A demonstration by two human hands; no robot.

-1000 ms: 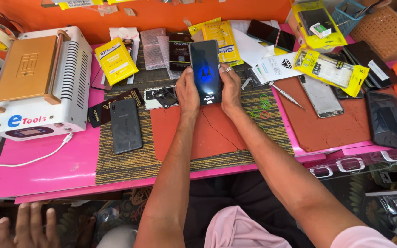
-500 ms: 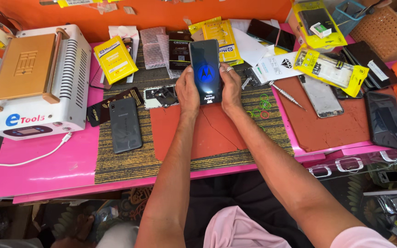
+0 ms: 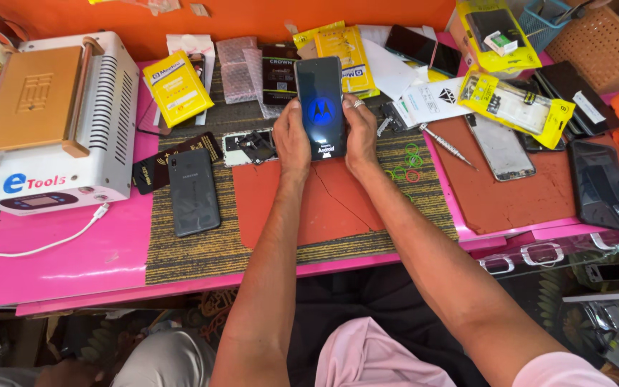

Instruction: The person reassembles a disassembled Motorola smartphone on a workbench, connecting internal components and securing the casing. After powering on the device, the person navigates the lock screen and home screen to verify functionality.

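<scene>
At centre frame I hold a dark smartphone [image 3: 320, 107] upright, its lit screen showing a blue round logo, above the red mat [image 3: 324, 208]. My left hand [image 3: 291, 140] and right hand [image 3: 360, 132] clasp its long edges. A grey phone [image 3: 193, 190] lies face down at left on the pink table [image 3: 73, 265], near a white heating machine [image 3: 48, 122].

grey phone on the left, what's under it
The grey phone lies back-up on the brown striped mat, which sits on the pink table. Its top corner is near a dark card. Its screen side is hidden.
</scene>
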